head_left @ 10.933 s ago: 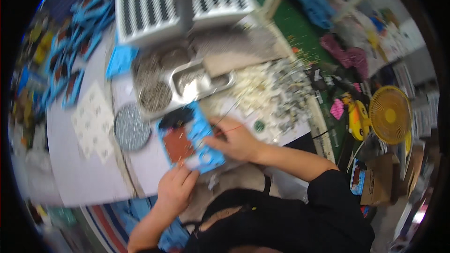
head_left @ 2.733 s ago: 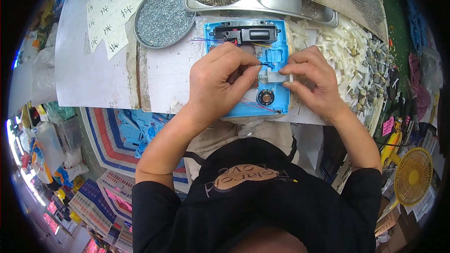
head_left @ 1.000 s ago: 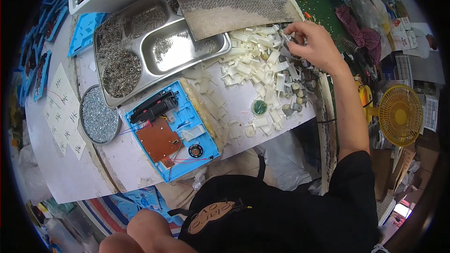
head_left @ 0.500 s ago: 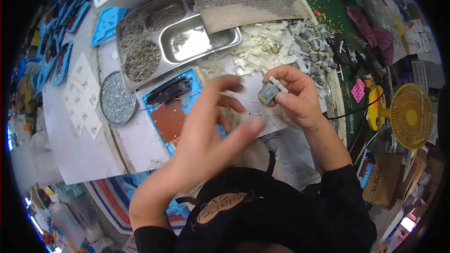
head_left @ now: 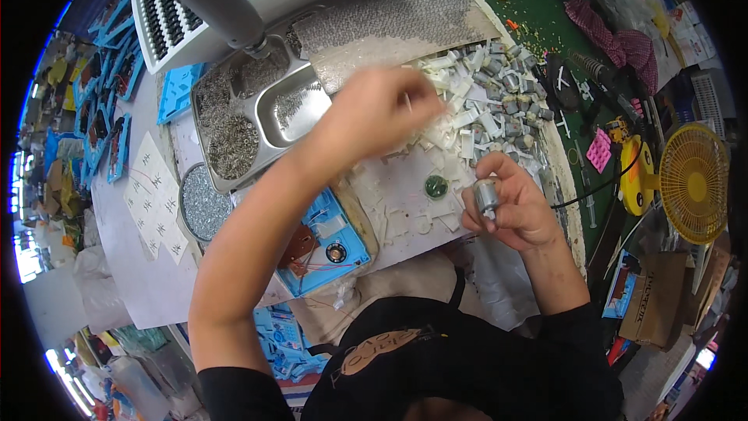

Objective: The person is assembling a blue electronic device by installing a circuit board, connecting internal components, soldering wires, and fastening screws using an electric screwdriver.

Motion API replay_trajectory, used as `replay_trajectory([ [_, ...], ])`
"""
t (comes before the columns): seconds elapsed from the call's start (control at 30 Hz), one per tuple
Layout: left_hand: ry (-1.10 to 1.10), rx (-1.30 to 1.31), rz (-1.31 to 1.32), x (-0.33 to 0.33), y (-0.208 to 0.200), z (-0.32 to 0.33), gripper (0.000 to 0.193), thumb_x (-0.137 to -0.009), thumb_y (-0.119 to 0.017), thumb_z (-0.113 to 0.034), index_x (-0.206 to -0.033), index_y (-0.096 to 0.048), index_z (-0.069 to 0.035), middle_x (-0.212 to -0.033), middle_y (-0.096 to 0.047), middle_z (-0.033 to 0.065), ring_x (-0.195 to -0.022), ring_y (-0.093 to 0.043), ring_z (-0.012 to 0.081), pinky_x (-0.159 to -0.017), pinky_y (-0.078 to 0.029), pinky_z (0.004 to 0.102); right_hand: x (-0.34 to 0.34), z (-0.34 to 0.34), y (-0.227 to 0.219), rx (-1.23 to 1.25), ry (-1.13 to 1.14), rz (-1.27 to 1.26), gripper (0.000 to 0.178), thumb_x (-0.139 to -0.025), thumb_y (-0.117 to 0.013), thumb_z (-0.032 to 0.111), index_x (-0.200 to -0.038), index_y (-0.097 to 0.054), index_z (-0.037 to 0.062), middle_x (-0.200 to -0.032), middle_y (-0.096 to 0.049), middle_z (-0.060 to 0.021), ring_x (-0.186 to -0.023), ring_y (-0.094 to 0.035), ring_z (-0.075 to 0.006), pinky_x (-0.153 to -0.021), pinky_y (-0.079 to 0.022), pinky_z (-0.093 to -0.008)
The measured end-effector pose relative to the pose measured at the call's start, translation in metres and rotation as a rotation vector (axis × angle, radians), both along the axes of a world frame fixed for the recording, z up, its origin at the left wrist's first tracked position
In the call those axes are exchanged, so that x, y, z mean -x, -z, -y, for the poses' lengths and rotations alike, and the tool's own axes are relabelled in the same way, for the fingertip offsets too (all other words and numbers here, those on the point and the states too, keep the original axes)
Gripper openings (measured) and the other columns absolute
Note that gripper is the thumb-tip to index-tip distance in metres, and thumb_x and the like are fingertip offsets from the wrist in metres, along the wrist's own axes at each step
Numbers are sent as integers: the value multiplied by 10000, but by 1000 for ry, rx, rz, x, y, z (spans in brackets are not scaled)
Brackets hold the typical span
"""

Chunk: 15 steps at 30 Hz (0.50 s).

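Observation:
My right hand [head_left: 518, 210] is closed on a small silvery motor [head_left: 487, 196], its fingers and thumb around the casing and a pale tip pointing toward me. My left hand [head_left: 382, 113] reaches out over the near edge of a pile of white plastic parts [head_left: 467, 121]; its fingers are curled but smeared by motion, so what they hold is unclear. Several small grey motors [head_left: 518, 86] lie at the right of that pile. Below my left forearm sits a blue plastic housing [head_left: 351, 238] with a brown board, wires and a round black part, partly hidden by the arm.
A metal compartment tray [head_left: 222, 179] holds many screws and small metal parts. Beside it stand a round dish of grey bits [head_left: 204, 203] and a printed white sheet [head_left: 152, 203]. A hanging power screwdriver [head_left: 226, 12] and a textured board [head_left: 389, 27] are farther back. A yellow fan [head_left: 693, 183] stands right.
My left hand has moved away from beside the motor, out to the white parts. My right hand has turned the motor and sits slightly lower and farther right. The view has shifted.

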<state>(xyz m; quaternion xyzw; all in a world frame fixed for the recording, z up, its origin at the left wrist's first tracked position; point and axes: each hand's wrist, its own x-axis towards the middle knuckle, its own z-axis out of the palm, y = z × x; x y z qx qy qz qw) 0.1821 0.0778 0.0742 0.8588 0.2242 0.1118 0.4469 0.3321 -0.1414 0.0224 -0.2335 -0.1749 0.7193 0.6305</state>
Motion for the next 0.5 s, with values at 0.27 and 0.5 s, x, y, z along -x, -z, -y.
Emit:
replay_trajectory([
  [0.27, -340, -531, -233, -107, 60, -34, 318, -885, -728, -358, -968, -744, -51, -914, -741, 188, -897, -718, 373, -821, -564, 477, -9, 15, -6, 101, 126, 216, 592, -816, -830, 99, -1319, -520, 58, -779, -615, -52, -714, -543, -154, -677, -395, -339],
  [0.5, -288, -604, -216, -117, 66, -42, 267, -909, -728, -269, -1020, -736, -27, -958, -754, 151, -882, -741, 299, -783, -581, 413, -19, 24, -9, 111, 187, 406, 573, -817, -790, -17, -1335, -544, -23, -866, -657, -31, -782, -632, -105, -726, -510, -216],
])
